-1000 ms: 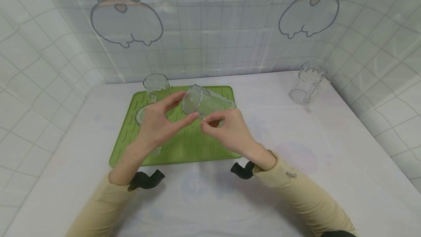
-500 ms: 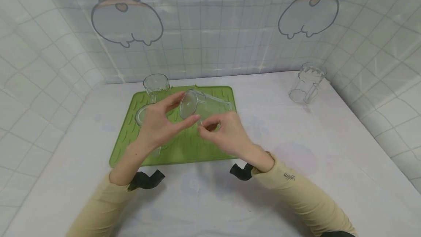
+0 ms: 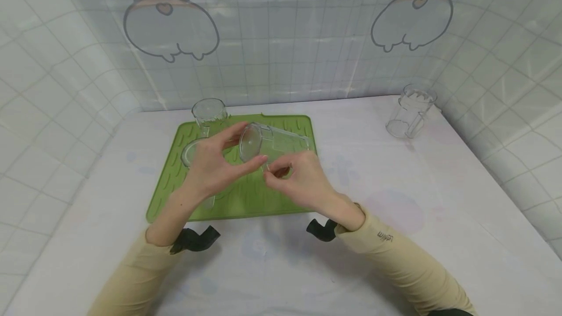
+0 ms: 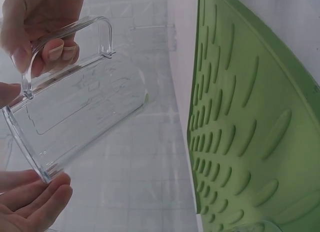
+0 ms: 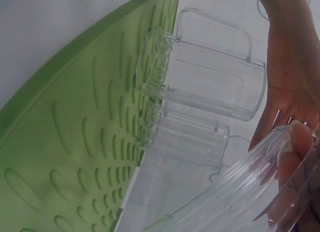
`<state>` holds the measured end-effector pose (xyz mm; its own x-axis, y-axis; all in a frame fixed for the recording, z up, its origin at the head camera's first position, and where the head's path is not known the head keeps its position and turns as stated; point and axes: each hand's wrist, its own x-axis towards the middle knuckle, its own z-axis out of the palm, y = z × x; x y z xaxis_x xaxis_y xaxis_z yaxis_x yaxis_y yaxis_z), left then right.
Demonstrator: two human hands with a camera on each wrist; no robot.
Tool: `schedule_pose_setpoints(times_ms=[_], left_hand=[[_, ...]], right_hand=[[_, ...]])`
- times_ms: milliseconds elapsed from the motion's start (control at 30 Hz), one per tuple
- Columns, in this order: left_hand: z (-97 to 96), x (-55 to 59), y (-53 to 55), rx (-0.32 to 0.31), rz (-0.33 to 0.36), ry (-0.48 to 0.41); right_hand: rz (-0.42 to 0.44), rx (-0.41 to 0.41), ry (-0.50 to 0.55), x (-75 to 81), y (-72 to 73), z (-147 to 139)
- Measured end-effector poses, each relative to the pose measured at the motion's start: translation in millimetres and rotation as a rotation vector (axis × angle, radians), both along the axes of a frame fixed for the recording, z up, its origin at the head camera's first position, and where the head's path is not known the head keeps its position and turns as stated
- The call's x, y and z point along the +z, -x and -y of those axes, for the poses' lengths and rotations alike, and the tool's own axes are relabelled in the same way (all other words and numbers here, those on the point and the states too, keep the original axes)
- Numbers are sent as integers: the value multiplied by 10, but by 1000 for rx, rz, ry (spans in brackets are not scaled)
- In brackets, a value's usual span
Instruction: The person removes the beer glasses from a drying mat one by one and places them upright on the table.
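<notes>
A clear mug [image 3: 281, 143] is held tilted above the green ridged mat [image 3: 259, 194], its base toward the left and its mouth toward the right. My right hand [image 3: 303, 177] grips its handle [image 4: 75, 30], as the left wrist view shows. With thumb and fingertips my left hand [image 3: 210, 162] holds the edge of the base. Two more clear mugs stand upside down on the mat's left part: a rear mug [image 3: 210, 109] and a nearer mug [image 5: 215, 77], which the left hand partly covers in the head view.
Another clear mug [image 3: 408, 113] stands on the white table [image 3: 373, 257] at the far right, beside the side wall. A tiled backdrop [image 3: 298, 28] rises behind the table's rear edge. Black curved pieces [image 3: 197, 239] sit at both sleeve cuffs.
The held mug has dropped a little and shifted slightly left, its mouth end lower in the view. My right hand came down with it. The left hand has hardly moved.
</notes>
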<state>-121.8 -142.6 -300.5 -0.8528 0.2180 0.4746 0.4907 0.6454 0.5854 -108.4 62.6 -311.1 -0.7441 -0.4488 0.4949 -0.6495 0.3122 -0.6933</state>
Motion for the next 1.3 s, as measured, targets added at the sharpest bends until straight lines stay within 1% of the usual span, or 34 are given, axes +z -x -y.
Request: schedule_pose_setpoints(times_ms=[100, 233, 467, 633, 800, 1067, 1200, 1300], left_hand=[[2, -2, -4, -5, 7, 2], [2, -5, -5, -18, -4, 5], [21, 5, 37, -72, -95, 2], [47, 24, 63, -95, -154, 1], [72, 32, 91, -98, -197, -3], [102, 57, 117, -95, -202, -10], [121, 69, 130, -82, -218, -12], [142, 76, 148, -73, -238, -31]], right_hand=[[-5, 4, -4, -4, -2, 1], [-11, 1, -13, -7, -9, -2], [-34, -5, -26, 11, -3, 18], [-49, -17, -40, 32, 0, 40], [-46, -13, -48, 47, 12, 61], [-62, 6, -68, 68, 38, 71], [-71, 15, -55, 90, 48, 51], [-60, 7, -23, 121, 51, 26]])
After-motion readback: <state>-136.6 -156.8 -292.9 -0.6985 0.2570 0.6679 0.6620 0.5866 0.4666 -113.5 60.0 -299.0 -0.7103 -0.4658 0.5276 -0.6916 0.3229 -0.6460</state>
